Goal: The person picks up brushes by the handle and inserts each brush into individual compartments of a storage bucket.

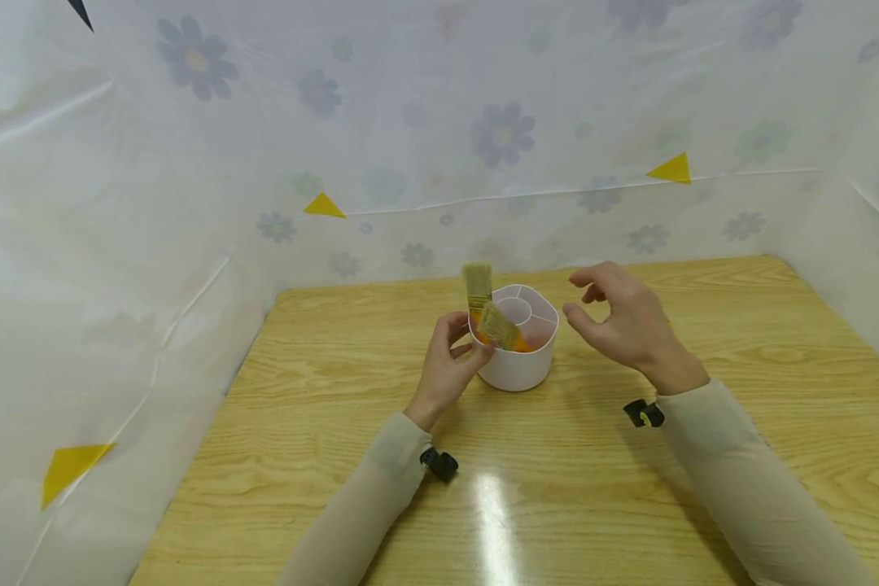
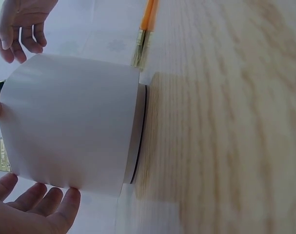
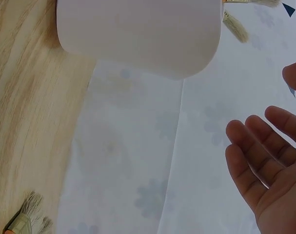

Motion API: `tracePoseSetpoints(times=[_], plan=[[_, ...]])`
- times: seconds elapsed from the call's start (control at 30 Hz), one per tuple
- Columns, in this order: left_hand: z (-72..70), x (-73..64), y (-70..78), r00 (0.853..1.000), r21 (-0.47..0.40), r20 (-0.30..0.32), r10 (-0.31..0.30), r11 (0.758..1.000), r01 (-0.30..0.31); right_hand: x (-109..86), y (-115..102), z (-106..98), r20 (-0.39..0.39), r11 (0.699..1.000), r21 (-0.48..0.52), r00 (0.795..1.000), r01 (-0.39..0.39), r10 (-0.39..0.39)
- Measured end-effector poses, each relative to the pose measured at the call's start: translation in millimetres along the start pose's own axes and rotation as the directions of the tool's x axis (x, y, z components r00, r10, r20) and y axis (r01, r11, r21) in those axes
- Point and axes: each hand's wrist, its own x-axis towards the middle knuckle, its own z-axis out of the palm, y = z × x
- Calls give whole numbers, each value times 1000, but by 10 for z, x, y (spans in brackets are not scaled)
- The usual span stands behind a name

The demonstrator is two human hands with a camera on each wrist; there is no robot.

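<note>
Pale sleeves nearest; on table, white tub, probably light, stiff, slick, best taken by outer wall, gripped by left hand, just apart from loose, empty right hand.

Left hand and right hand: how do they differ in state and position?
The left hand grips the holder; the right hand touches nothing. The left hand is at the holder's left side; the right hand hovers apart, to its right. Both are bare, with pale sleeves.
</note>
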Motion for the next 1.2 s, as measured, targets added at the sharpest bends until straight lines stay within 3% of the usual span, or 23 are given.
tracePoseSetpoints(times=[0.23,0.43,0.6,0.83,1.2], plan=[[15,64,-354,999,33,-43,5,999,-4,-2,20,-13,-4,1000,-4,1000,-3,3],[13,64,-353,999,34,-34,-8,999,9,-1,47,-17,-1,1000,-7,1000,-14,14],[9,65,-308,1000,26,-11,-19,999,19,-5,64,-27,3,999,-5,999,-38,38],[0,-2,8,1000,32,15,-22,999,21,-6,68,-53,8,998,-15,998,-64,64],[-1,-7,25,1000,20,5,-28,999,28,-16,99,-65,9,996,-30,997,-78,78]])
